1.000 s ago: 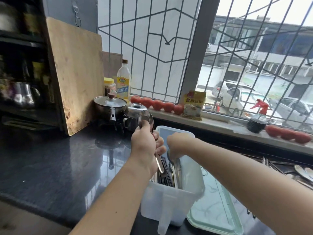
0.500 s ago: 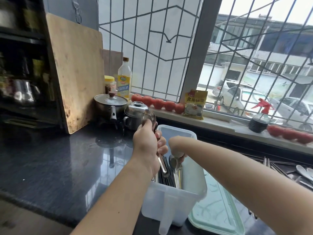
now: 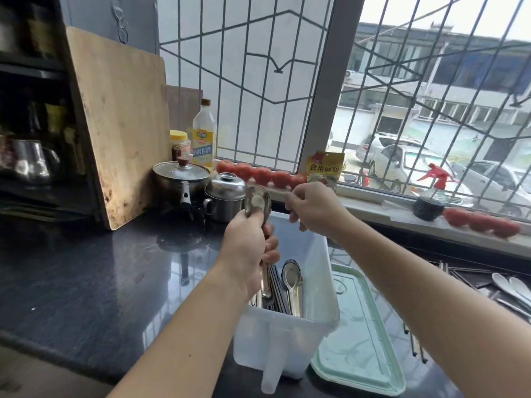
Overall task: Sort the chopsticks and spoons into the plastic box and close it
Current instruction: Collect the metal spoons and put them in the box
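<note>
A translucent white plastic box (image 3: 313, 285) stands on the dark counter, with a metal spoon (image 3: 291, 278) and dark chopsticks (image 3: 275, 291) inside. My left hand (image 3: 247, 251) is over the box's left side, shut on a bundle of metal spoons (image 3: 257, 201) whose bowls stick up above my fist. My right hand (image 3: 311, 206) hovers above the box's far end, fingers curled, with nothing visible in it. The box's pale green lid (image 3: 359, 331) lies flat to the right. More chopsticks (image 3: 459, 275) and white spoons (image 3: 511, 287) lie at the far right.
Two steel pots (image 3: 181, 179) (image 3: 225, 196) sit behind the box, next to a leaning wooden board (image 3: 120, 122). Bottles (image 3: 204, 136), tomatoes (image 3: 261, 175), a yellow packet (image 3: 324, 168) and a spray bottle (image 3: 429, 202) line the window sill. A dark shelf stands at left.
My right hand has left a spoon in the box and risen up and away toward the sill. My left hand still grips the spoon bundle in about the same place.
</note>
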`<state>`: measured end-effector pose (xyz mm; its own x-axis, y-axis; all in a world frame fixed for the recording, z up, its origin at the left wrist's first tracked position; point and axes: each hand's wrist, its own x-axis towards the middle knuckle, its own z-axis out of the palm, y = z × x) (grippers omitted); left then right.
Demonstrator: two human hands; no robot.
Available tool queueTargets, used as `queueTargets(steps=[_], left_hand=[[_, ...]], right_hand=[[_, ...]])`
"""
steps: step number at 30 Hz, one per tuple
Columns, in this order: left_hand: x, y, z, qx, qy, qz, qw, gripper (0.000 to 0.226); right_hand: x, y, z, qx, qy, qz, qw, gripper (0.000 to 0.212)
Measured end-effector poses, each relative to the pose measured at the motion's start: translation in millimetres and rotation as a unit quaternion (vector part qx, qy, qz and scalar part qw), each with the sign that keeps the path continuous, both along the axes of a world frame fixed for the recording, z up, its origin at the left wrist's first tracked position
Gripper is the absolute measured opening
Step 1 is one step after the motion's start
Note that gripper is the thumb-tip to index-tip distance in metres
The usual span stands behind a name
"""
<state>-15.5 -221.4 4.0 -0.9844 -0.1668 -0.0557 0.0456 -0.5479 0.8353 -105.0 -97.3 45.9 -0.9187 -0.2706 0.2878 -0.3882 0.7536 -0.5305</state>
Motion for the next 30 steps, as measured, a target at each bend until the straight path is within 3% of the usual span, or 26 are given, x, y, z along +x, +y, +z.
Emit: queueTargets(steps=[3,7,10,14,20,23,25,28,30], left_hand=[[0,2,2,-0.041,0.001,-0.003,0.999,0.02],[5,8,5,-0.102,0.023,-0.003,0.994,0.015],[7,10,8,-0.094,0.018,-0.017,0.995,0.016],[10,12,13,-0.065,0.022,-0.009,0.998,0.019],[10,13,9,-0.111,0.048,0.006,0.993,0.018],[11,13,10,-0.115,0.045,0.026,0.992,0.023],[12,14,11,-0.112,0.053,0.031,0.992,0.024],[8,12,9,-0.106,0.045,0.092,0.989,0.026],[4,7,6,-0.076,0.025,0.17,0.982,0.026]], right_hand=[[35,5,11,-0.1,-0.011,0.07,0.993,0.032],[58,-1,2,-0.077,0.025,0.08,0.994,0.023],[55,0,2,-0.082,0.082,0.039,0.992,0.022],[52,2,5,-0.078,0.074,0.048,0.993,0.015],[48,-1,6,-0.05,0.125,0.029,0.991,0.009],[53,-5,7,-0.013,0.173,0.019,0.985,0.03],[57,-7,11,-0.005,0.185,0.021,0.983,0.027],[58,-5,16,0.005,0.178,0.015,0.984,0.01],[49,1,17,0.004,0.159,-0.007,0.987,0.015]])
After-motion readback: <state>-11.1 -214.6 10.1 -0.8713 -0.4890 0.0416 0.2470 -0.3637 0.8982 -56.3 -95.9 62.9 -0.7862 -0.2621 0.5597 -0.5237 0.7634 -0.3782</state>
